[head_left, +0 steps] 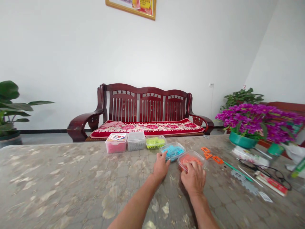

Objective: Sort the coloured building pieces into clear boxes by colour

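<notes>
Five clear plastic boxes stand in a row on the table (78, 184). They are a pink one (116, 145), a grey one (136, 142), a yellow-green one (155, 142), a blue one (173, 150) and an orange one (190, 159). My left hand (161, 165) touches the near left edge of the blue box, fingers bent. Over the near side of the orange box lies my right hand (194, 177), its fingers curled at the rim and partly hidden.
Orange pieces (206, 152), grey pieces (245, 182), a green stick (238, 171), glasses (274, 173) and a red-white box (271, 183) lie at the right. Purple flowers (252, 119) stand behind them. A wooden bench (151, 109) is beyond the table.
</notes>
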Motion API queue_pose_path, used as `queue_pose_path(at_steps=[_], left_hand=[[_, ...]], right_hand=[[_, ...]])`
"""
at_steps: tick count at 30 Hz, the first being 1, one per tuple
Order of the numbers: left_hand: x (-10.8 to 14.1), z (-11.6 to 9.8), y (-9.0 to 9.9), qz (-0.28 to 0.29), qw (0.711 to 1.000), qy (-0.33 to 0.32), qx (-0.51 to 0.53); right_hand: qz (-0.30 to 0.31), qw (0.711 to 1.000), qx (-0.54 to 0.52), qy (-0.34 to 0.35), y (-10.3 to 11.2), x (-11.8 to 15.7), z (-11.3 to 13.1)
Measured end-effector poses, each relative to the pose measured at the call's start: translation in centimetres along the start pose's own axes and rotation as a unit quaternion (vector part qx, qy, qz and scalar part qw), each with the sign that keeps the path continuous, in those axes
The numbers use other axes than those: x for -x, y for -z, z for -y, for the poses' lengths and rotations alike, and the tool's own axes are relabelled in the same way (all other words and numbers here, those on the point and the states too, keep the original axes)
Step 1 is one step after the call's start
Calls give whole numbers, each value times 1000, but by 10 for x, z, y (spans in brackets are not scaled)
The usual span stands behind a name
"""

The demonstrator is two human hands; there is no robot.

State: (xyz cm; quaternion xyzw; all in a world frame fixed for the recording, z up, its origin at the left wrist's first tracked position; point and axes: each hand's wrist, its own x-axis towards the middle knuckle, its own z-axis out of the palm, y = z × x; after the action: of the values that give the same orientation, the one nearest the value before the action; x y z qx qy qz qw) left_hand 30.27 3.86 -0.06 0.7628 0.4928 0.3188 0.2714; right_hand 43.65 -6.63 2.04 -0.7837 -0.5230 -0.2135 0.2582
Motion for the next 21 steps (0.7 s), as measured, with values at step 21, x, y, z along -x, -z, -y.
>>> queue_pose_path(at_steps=[21], left_hand=[[53, 74, 91, 45, 966, -59, -248]], right_hand=[[175, 955, -122, 207, -17, 30, 60]])
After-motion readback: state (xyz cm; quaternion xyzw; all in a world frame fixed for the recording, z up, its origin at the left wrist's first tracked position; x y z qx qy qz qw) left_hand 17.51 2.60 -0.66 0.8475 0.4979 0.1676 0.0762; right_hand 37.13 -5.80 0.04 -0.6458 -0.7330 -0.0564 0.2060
